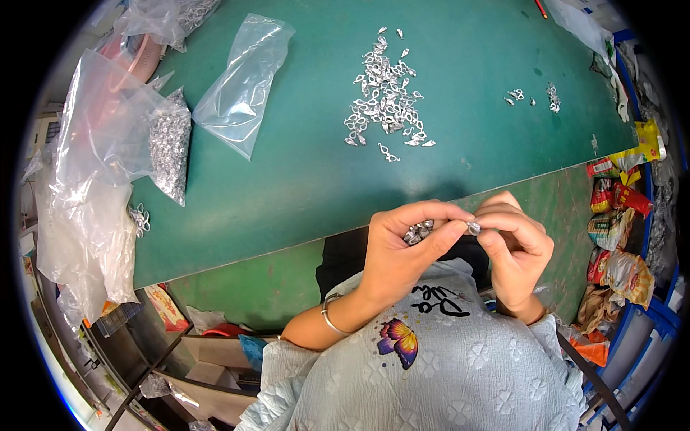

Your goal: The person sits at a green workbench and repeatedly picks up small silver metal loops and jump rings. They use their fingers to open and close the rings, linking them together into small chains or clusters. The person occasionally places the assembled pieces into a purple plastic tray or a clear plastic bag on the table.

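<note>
While the left hand (392,251) cradles several metal pieces (418,231), the right hand (523,251) pinches a single shiny part (474,228) just beside its thumb.
Beyond the left hand, a loose silvery pile (388,100) lies on the green table (287,197); farther to that hand's left rest a flat clear bag (248,75) and a part-filled bag (170,144).

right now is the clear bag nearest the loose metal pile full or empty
Empty: the clear bag lies flat, the green tabletop showing through it.
</note>
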Demonstrator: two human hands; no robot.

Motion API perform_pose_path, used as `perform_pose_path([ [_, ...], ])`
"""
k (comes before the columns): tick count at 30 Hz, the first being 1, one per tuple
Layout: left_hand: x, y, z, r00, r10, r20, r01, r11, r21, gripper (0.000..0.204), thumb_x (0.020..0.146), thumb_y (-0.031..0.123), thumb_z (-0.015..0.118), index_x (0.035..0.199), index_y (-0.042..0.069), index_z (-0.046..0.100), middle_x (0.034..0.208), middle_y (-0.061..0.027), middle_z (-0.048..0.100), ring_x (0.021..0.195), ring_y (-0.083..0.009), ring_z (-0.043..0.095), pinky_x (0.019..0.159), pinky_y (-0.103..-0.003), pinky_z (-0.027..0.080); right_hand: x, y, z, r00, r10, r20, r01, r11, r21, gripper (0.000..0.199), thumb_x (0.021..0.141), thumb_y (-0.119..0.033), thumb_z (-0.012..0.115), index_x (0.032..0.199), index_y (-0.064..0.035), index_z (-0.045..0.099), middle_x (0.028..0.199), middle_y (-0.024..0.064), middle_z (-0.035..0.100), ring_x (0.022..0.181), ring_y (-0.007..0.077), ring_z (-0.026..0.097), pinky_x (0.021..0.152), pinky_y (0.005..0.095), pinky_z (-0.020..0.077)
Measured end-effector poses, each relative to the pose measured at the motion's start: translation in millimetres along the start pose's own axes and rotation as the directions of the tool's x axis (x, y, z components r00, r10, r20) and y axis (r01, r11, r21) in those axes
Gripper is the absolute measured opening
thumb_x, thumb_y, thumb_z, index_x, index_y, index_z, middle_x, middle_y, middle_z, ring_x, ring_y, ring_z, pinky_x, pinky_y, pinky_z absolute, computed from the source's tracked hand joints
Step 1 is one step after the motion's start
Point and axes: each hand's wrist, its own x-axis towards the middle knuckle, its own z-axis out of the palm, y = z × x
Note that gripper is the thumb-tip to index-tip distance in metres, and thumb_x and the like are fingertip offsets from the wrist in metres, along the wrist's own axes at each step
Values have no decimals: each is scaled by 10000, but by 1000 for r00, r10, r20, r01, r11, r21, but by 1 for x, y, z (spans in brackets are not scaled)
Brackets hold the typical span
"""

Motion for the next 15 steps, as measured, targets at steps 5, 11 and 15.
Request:
perform_pose_path([
  [5,-1,0,-1,1000,21,-11,-20,998,51,100,802,2,604,889,5,653,662,27,533,595,-19,432,514,-170,342,1,1,0,998,-62,-22,61,997,-49,151,693,4,682,829,47,630,779,103,629,738,211,555,658,297,436],
  [11,-1,1,0,998,59,-1,-59,996,62,107,797,-12,598,885,10,653,655,29,523,599,-21,432,521,-170,343,2,-1,-1,1000,-5,5,4,995,95,206,659,39,696,855,44,632,822,106,631,788,213,548,688,302,432],
  [15,-1,2,-1,998,69,-2,-69,997,47,105,793,-13,600,882,7,652,654,30,520,601,-21,431,523,-172,342,2,-3,0,1000,26,14,-27,994,105,220,654,68,688,865,43,632,835,104,633,798,211,548,697,301,431],
])
